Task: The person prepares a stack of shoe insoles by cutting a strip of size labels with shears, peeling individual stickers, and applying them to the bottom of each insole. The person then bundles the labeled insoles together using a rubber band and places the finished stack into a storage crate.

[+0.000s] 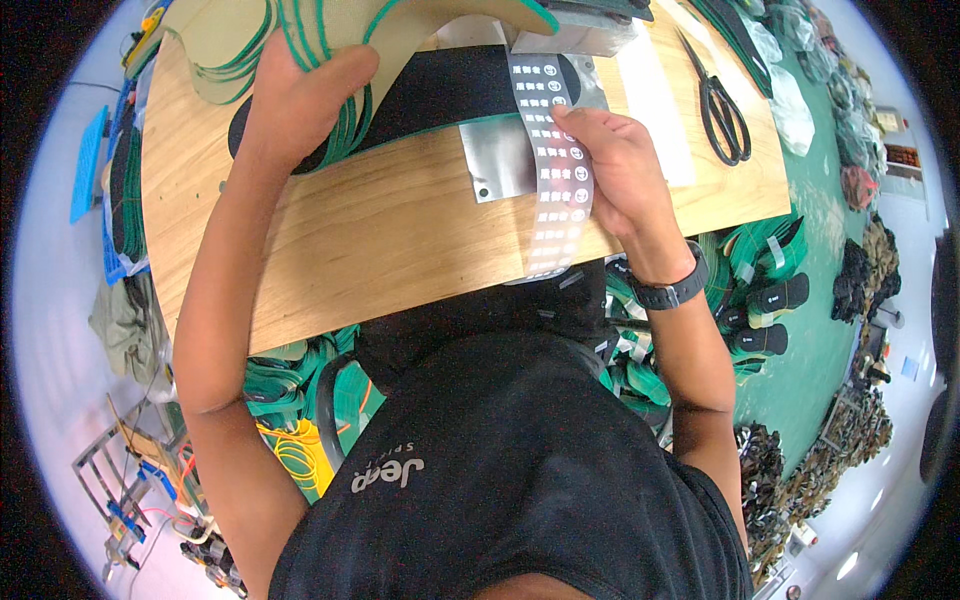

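My left hand [305, 105] is closed around several insoles [415, 35], beige with green edges, fanned out at the far left of the wooden table. Under them a black insole [440, 95] reaches to the right, its end lying over a thin metal plate [495, 165]. My right hand [628, 165] pinches a translucent strip of white printed labels [556, 195] between thumb and fingers. The strip crosses the black insole's right end and hangs toward the table's near edge. Just beyond it stands a grey metal block [580, 38], part of a machine.
Black-handled scissors [722, 115] lie on the right of the wooden table [380, 245], beside a white sheet [660, 110]. More beige insoles [222, 45] sit at the far left. Bundled insoles [765, 250] are on the green floor at right. Plastic bags [793, 120] stand beyond.
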`<state>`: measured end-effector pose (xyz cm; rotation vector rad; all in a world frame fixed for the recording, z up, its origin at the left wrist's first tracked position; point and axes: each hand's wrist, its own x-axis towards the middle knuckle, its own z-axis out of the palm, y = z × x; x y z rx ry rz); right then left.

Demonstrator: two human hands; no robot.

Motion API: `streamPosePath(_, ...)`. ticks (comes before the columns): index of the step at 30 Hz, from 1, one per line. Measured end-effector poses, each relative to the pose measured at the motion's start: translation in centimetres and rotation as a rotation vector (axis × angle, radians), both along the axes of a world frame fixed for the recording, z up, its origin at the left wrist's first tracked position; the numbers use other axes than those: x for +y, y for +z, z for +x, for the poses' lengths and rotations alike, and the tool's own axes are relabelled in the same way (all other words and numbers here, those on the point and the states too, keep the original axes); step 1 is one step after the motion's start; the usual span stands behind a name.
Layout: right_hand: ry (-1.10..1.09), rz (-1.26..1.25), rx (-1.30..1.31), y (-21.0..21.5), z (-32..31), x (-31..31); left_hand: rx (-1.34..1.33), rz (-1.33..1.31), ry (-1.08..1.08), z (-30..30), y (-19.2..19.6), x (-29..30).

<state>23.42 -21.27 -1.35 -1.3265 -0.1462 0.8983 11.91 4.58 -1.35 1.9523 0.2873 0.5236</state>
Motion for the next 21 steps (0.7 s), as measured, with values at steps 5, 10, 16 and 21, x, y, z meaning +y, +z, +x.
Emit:
streamPosePath(5,0.011,-0.015,0.011,0.1,0.1,0.0,0.01,-0.019,0.148,-0.5,-1.7,1.5)
streamPosePath(10,-0.012,-0.069,-0.066,-0.2,-0.3,-0.1,-0.059,-0.013,0.083,-0.1,0.9,-1.7)
streamPosePath(16,-0.045,-0.042,-0.038,-0.1,-0.5,0.2,0.099,0.105,0.071,-0.4,1.9,-3.7)
streamPosePath(21,-0.099,0.019,-0.019,-0.4,-0.3,-0.2,0.214,0.298,-0.166,0.8,1.2,-4.0)
